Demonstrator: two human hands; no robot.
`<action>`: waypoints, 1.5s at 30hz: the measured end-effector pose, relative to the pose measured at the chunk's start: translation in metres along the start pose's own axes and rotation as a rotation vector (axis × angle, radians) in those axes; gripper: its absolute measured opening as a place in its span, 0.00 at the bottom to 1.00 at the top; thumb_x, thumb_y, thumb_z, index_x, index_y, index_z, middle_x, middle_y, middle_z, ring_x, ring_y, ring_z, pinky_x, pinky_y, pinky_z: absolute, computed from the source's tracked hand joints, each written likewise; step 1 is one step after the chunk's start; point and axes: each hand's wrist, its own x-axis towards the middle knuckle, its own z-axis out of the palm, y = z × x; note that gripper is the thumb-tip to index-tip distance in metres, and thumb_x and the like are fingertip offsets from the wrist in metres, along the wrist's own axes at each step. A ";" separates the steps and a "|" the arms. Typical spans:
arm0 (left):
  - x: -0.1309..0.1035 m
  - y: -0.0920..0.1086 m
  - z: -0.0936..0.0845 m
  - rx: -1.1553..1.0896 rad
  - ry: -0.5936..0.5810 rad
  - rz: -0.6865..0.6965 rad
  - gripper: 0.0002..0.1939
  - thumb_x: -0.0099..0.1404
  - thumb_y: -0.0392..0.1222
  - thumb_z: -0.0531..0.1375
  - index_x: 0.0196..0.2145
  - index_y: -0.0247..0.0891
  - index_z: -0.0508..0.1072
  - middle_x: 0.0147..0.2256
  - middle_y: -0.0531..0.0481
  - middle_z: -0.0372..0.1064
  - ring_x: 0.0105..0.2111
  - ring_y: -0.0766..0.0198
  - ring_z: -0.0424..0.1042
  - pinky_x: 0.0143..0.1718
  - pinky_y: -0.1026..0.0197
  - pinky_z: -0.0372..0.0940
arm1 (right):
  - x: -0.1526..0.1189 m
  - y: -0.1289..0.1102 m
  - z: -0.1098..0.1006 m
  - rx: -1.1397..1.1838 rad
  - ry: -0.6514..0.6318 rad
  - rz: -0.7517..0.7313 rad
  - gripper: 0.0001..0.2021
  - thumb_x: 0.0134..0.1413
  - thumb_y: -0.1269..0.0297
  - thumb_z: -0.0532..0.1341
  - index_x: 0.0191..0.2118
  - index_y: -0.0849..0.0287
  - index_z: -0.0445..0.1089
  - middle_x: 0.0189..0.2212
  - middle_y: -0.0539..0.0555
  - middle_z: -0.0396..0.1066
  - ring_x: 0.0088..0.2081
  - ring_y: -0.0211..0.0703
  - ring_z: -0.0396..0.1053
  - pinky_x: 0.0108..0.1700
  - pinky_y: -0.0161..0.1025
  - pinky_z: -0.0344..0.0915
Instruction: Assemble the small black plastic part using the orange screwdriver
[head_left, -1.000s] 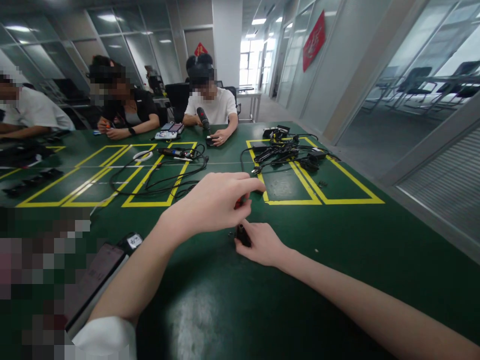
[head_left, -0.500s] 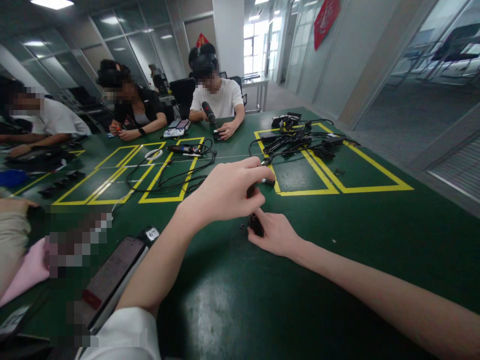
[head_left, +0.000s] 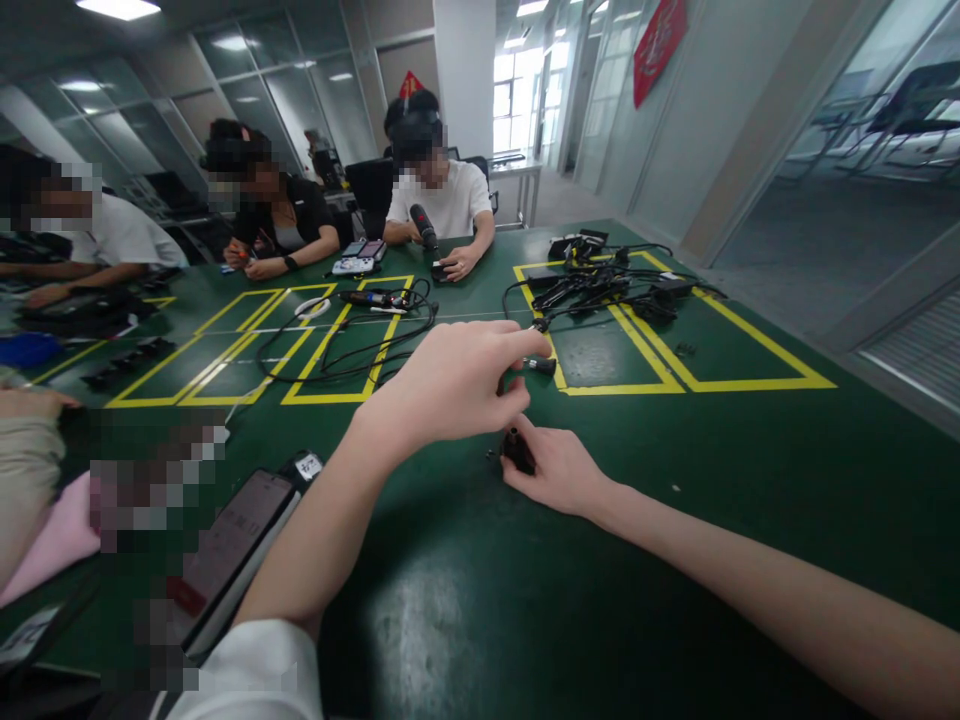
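Observation:
My left hand [head_left: 465, 385] is held above the table with its fingers curled. Something dark shows in the gap between index finger and thumb, but its kind is hidden. Just below it, my right hand [head_left: 559, 465] rests low over the tabletop, thumb and fingers closed around a small black part [head_left: 517, 455] with a round post on top. Tiny dark screws [head_left: 491, 455] lie to the left of that part. A dark cylindrical handle [head_left: 540, 366] shows just beyond my left fingers; whether it touches them I cannot tell.
The green table [head_left: 637, 560] carries yellow tape outlines. Black cables and adapters [head_left: 600, 280] are heaped at the back right, near small screws [head_left: 685, 350]. A corded pen-shaped tool [head_left: 375, 298] and a phone [head_left: 240, 540] lie left. Several people sit around; one opposite holds a power screwdriver [head_left: 424, 228].
The view has shifted slightly, moving the scene a little rightward. My left fingers sit slightly farther from the black part, and more of the dark handle behind them shows. My right hand keeps its grip.

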 end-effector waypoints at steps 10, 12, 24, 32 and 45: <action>-0.002 0.001 0.000 -0.025 -0.015 -0.002 0.24 0.64 0.33 0.55 0.57 0.41 0.72 0.45 0.46 0.73 0.39 0.60 0.74 0.38 0.62 0.66 | 0.000 0.001 0.000 0.024 0.011 -0.031 0.11 0.57 0.61 0.56 0.45 0.57 0.63 0.30 0.52 0.75 0.30 0.46 0.72 0.33 0.38 0.52; -0.001 -0.002 -0.002 -0.059 -0.047 0.018 0.25 0.61 0.31 0.56 0.56 0.40 0.73 0.45 0.45 0.73 0.40 0.60 0.74 0.38 0.62 0.66 | 0.000 0.001 -0.001 0.023 0.009 -0.031 0.10 0.58 0.61 0.57 0.44 0.57 0.63 0.30 0.52 0.74 0.30 0.45 0.71 0.32 0.38 0.52; 0.001 -0.002 0.000 -0.113 -0.024 0.009 0.23 0.60 0.32 0.58 0.53 0.38 0.75 0.36 0.49 0.78 0.37 0.59 0.76 0.38 0.61 0.67 | 0.000 0.002 0.001 -0.022 0.005 -0.048 0.08 0.57 0.61 0.59 0.41 0.56 0.63 0.30 0.53 0.75 0.31 0.46 0.73 0.32 0.38 0.53; 0.001 -0.004 0.001 -0.205 -0.008 0.095 0.23 0.64 0.30 0.56 0.56 0.40 0.74 0.50 0.46 0.77 0.46 0.60 0.76 0.47 0.61 0.69 | 0.001 0.006 0.002 0.016 -0.020 -0.022 0.09 0.62 0.58 0.57 0.42 0.56 0.59 0.30 0.54 0.76 0.31 0.49 0.75 0.31 0.38 0.55; 0.000 -0.005 -0.003 -0.038 -0.012 -0.117 0.20 0.63 0.36 0.59 0.53 0.40 0.74 0.33 0.50 0.77 0.33 0.59 0.74 0.35 0.62 0.65 | 0.001 0.006 0.002 0.030 -0.033 -0.014 0.11 0.60 0.58 0.60 0.41 0.55 0.57 0.26 0.50 0.73 0.28 0.47 0.74 0.29 0.37 0.52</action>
